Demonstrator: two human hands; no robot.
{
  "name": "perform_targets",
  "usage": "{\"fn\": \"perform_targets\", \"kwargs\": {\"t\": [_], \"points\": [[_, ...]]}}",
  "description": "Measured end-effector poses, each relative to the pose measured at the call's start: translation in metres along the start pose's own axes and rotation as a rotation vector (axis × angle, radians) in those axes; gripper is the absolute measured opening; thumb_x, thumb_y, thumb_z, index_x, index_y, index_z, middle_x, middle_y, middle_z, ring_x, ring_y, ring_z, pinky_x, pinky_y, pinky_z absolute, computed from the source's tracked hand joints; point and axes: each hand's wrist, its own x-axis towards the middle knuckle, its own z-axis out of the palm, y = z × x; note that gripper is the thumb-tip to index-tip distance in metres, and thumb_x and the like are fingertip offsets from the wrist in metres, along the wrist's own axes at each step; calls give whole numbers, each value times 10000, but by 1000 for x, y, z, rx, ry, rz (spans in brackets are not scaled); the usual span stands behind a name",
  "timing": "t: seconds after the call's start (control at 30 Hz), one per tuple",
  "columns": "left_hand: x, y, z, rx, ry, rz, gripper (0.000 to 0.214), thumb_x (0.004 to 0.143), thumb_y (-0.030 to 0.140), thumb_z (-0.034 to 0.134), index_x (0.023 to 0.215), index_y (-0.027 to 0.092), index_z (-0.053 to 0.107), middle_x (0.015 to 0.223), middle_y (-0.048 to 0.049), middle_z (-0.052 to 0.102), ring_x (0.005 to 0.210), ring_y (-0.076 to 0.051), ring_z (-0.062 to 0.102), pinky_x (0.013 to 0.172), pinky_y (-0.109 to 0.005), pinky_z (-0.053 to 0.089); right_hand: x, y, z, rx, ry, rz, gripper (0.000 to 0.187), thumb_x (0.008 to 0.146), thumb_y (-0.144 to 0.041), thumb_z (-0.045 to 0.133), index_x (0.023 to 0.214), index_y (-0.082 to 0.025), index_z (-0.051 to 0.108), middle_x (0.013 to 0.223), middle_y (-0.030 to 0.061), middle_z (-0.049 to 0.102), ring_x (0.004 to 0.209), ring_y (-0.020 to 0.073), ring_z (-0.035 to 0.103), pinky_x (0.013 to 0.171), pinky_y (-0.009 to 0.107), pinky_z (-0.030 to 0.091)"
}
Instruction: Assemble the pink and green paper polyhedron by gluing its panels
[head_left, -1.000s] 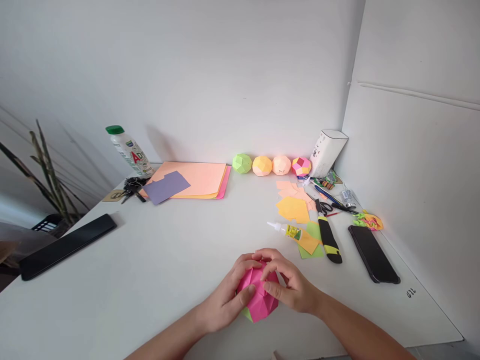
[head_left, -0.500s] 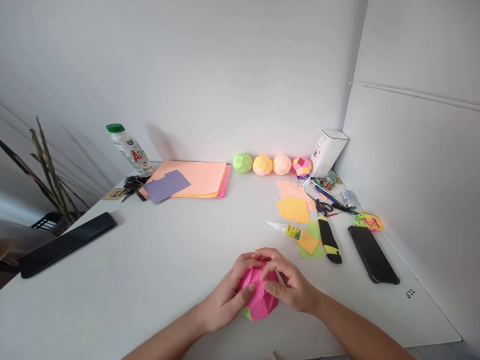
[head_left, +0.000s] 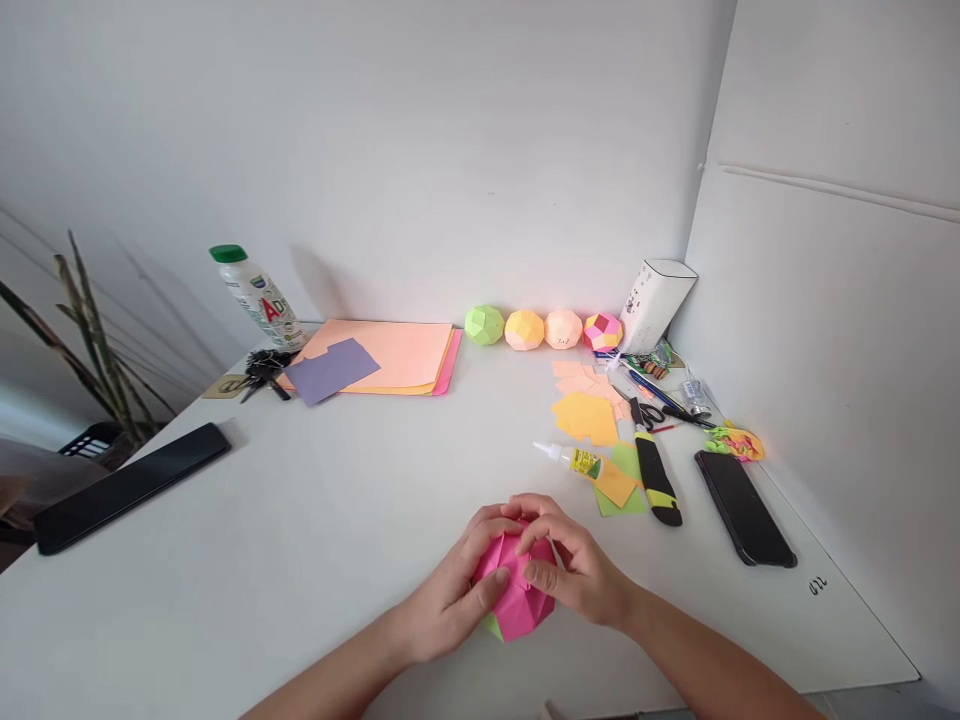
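Note:
A pink faceted paper ball [head_left: 517, 610] with a bit of green at its lower left is held between both hands near the table's front. My left hand [head_left: 457, 590] is closed around its left side, thumb pressed on the front. From the right, my right hand [head_left: 574, 565] curls over the top, its thumb and fingers on the pink paper. The ball's far side and underside are hidden. Beyond the hands lies a small glue bottle [head_left: 577, 461] with a white nozzle, on yellow and green paper pieces [head_left: 619, 500].
Along the wall stand several paper balls [head_left: 524, 330] and a white box [head_left: 660, 305]. A utility knife [head_left: 658, 480], scissors [head_left: 649, 413] and a phone [head_left: 745, 510] lie at right. Coloured sheets [head_left: 390, 355], a bottle [head_left: 259, 298], keys [head_left: 266, 370] and a long black object [head_left: 135, 488] are at left.
Almost nothing differs. The view has shifted very slightly; both hands keep the same hold on the pink paper ball.

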Motion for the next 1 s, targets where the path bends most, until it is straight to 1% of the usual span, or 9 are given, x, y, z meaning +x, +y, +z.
{"fn": "perform_targets", "kwargs": {"t": [0.27, 0.47, 0.6, 0.73, 0.9, 1.0], "points": [[-1, -4, 0, -23, -5, -6, 310, 1002, 362, 360, 1287, 267, 435, 1367, -125, 401, 1247, -286, 425, 1000, -473, 420, -1, -3, 2, 40, 22, 79, 152, 882, -373, 652, 937, -231, 653, 1338, 98, 501, 1307, 249, 457, 1066, 436, 390], [0, -2, 0, -60, -9, -7, 301, 1002, 366, 363, 1277, 273, 439, 1347, -118, 409, 1223, -278, 443, 970, -449, 443, 1, -4, 2, 57, 13, 93, 136, 879, -354, 661, 926, -227, 659, 1336, 98, 504, 1295, 252, 477, 1067, 440, 386], [0, -3, 0, -72, -5, -7, 299, 1001, 377, 365, 1268, 268, 444, 1322, -116, 420, 1199, -270, 455, 973, -447, 439, 2, -3, 3, 50, 27, 116, 164, 873, -382, 666, 913, -223, 659, 1334, 94, 509, 1296, 241, 475, 1066, 423, 391], [0, -5, -1, -85, -2, -21, 317, 997, 397, 370, 1269, 256, 451, 1341, -122, 406, 1203, -273, 449, 980, -441, 432, 2, -1, 3, 53, 42, 132, 192, 861, -405, 678, 896, -217, 660, 1329, 98, 512, 1298, 242, 472, 1069, 414, 383], [1, -7, -3, -89, 15, -37, 314, 990, 406, 389, 1258, 259, 464, 1357, -115, 405, 1217, -281, 437, 997, -442, 412, 2, 3, -1, 110, 24, 114, 190, 918, -398, 603, 967, -222, 651, 1345, 106, 494, 1287, 230, 482, 1055, 411, 389], [1, -8, -3, -91, 17, -26, 303, 992, 401, 388, 1246, 254, 466, 1351, -116, 404, 1238, -284, 421, 1013, -446, 395, 2, 2, -4, 141, 12, 142, 191, 902, -393, 625, 1003, -231, 640, 1370, 103, 466, 1294, 224, 472, 1047, 401, 393]]}}
